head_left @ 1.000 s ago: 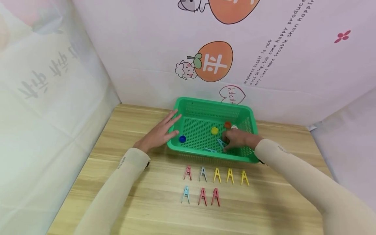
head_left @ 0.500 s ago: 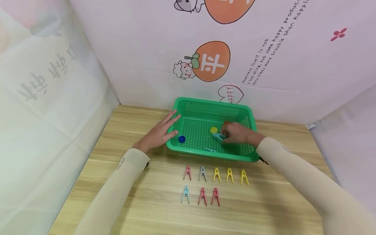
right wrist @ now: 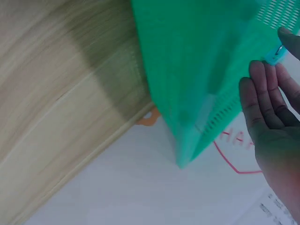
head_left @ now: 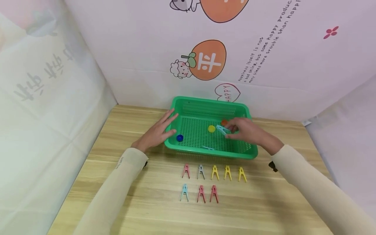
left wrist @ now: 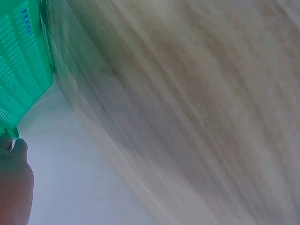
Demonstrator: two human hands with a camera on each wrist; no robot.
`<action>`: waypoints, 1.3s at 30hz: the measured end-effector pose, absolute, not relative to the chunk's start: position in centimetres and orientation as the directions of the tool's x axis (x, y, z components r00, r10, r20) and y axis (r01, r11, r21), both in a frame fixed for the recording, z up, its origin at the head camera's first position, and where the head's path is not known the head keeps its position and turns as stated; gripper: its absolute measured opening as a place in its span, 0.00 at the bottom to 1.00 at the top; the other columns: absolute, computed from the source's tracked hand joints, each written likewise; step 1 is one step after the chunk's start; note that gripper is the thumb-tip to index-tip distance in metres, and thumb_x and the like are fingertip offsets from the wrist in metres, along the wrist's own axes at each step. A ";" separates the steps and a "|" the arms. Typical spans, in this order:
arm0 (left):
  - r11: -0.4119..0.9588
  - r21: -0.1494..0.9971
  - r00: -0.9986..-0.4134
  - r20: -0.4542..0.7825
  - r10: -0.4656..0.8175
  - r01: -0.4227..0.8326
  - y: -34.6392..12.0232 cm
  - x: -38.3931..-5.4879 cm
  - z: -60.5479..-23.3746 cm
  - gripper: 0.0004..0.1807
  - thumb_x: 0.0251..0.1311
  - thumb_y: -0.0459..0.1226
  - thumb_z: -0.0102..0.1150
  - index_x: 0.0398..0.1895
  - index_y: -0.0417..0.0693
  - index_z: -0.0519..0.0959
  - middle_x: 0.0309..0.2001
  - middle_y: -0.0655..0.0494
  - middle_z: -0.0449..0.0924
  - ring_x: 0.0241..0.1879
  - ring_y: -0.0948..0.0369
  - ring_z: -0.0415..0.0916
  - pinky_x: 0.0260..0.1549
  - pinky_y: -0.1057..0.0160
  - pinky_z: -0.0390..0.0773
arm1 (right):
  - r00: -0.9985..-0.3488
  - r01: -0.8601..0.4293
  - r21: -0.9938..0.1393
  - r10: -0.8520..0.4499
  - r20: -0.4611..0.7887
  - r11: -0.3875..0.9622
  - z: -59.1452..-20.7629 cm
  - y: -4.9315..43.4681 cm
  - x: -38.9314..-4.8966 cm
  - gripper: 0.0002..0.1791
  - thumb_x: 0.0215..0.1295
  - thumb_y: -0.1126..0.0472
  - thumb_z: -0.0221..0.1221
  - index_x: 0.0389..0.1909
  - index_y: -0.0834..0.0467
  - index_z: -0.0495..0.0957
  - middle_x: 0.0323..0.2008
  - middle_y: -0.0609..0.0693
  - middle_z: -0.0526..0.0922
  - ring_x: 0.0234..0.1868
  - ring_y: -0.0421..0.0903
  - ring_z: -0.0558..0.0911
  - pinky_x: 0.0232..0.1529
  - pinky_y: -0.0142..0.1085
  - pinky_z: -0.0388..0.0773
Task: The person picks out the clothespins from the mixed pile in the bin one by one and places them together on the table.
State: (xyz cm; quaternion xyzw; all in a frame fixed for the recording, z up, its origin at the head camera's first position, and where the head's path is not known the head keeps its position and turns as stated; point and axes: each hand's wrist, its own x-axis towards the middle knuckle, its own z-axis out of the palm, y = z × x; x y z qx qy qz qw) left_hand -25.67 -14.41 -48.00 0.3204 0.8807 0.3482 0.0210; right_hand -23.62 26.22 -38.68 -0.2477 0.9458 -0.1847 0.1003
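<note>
My right hand (head_left: 246, 131) pinches a light blue clothespin (head_left: 222, 130) between thumb and fingertips, over the right half of a green plastic basket (head_left: 211, 153). The same clothespin (right wrist: 275, 55) shows at the fingertips in the right wrist view. My left hand (head_left: 154, 134) rests on the basket's left rim with its fingers spread. Inside the basket lie a blue cap (head_left: 180, 138), a yellow cap (head_left: 211, 129), an orange cap (head_left: 224, 122) partly behind the right hand, and another light blue clothespin (head_left: 208, 148) near the front wall.
In front of the basket, clothespins form two rows on the wooden table (head_left: 152, 209). The back row has a pink one (head_left: 186, 171), a grey-blue one (head_left: 201, 171) and three yellow; the front row has a light blue one (head_left: 184, 192) and two red. A printed cloth stands behind.
The right hand has taken hold of the light blue clothespin and lifted it up from the basket floor. The left hand has kept its place on the rim.
</note>
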 end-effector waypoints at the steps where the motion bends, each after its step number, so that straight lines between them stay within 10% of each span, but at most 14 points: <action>1: 0.552 0.629 -0.795 0.185 0.578 0.548 -14.4 -25.7 -48.1 0.40 0.85 0.47 0.52 0.91 0.50 0.48 0.92 0.49 0.33 0.90 0.42 0.33 0.85 0.33 0.50 | -0.863 -0.419 -0.411 -0.496 -0.098 0.810 -38.4 26.3 -23.2 0.21 0.69 0.56 0.75 0.57 0.64 0.87 0.50 0.57 0.90 0.48 0.51 0.89 0.53 0.53 0.89; 39: 0.547 0.632 -0.797 0.199 0.570 0.549 -14.4 -26.0 -48.4 0.40 0.85 0.46 0.52 0.91 0.52 0.48 0.92 0.52 0.32 0.90 0.44 0.32 0.84 0.31 0.50 | -0.953 -0.259 -0.411 -0.162 0.254 0.874 -42.1 26.2 -3.0 0.20 0.56 0.59 0.83 0.50 0.50 0.90 0.40 0.37 0.86 0.42 0.38 0.84 0.43 0.37 0.86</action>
